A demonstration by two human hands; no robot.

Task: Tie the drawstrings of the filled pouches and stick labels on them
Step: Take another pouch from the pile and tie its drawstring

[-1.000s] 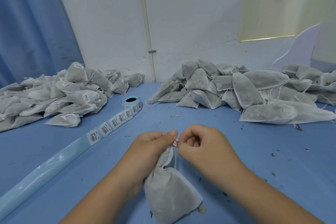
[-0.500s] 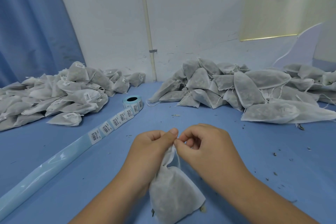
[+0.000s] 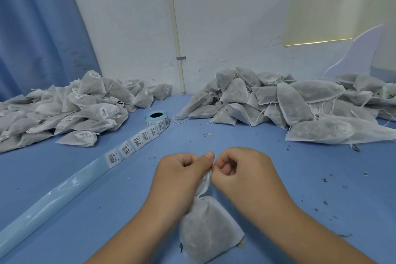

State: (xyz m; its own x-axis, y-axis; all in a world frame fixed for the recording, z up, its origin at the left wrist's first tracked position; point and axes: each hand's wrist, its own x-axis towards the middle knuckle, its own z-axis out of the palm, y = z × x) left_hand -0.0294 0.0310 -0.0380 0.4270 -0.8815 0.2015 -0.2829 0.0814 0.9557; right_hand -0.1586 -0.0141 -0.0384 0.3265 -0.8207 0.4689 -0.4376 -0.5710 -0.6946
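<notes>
Two bare hands meet at the gathered neck of one filled white mesh drawstring pouch (image 3: pixel 209 227), which rests on the blue table surface (image 3: pixel 278 156) at the near centre, between the forearms. The left hand (image 3: pixel 182 178) is curled, thumb and fingers pinched closed on the left side of the neck. The right hand (image 3: pixel 242 176) is curled likewise, its fingertips pinched on the thin white drawstring at the top of the neck. The two pinches touch. The pouch neck is cinched narrow; the body below is bulged and lies tilted toward the lower right. Whether a knot is formed cannot be told.

Left of the hands, a long pale-blue backing strip carrying white barcode labels (image 3: pixel 137 142) runs diagonally from the lower-left edge to a small blue label roll (image 3: pixel 157 117) standing at centre rear. The near part of the strip is bare of labels.

At rear left lies a heap of labelled grey-white pouches (image 3: pixel 70 111). At rear right lies a heap of unlabelled grey-white pouches with loose strings (image 3: pixel 289 100). Dark crumbs (image 3: pixel 325 180) are scattered over the table at right.
</notes>
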